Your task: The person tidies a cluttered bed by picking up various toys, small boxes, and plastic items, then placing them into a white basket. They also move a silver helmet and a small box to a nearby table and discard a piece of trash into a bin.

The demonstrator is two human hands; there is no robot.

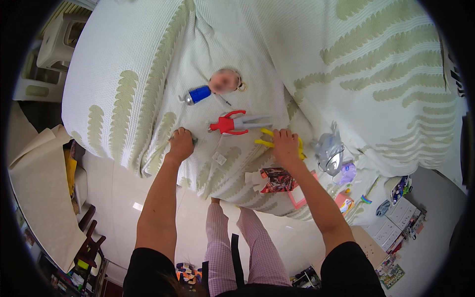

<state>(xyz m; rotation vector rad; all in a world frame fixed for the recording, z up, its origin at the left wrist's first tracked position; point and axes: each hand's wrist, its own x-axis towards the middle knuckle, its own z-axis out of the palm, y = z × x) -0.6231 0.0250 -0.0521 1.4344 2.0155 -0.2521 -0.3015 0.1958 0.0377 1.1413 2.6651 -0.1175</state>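
Note:
On the bedspread lies a small red-and-grey action figure (230, 123) with no head showing, arms spread. My left hand (181, 143) is closed around a small dark item at the left; what it is stays mostly hidden. My right hand (287, 146) grips a yellow plastic piece (265, 143) with prongs, just right of the figure's legs. Above the figure are a blue cylinder with a silver end (198, 95), a thin dark rod (225, 101) and a round, blurred item (225, 81) with a gold ring (242, 87).
The patterned bedspread (130, 37) is creased. Near my right forearm lie a dark printed box (276, 180), a pink frame-like item (298, 196), a grey plastic bag (331, 154) and a purple packet (347, 173). White plastic stools (57, 42) stand at upper left.

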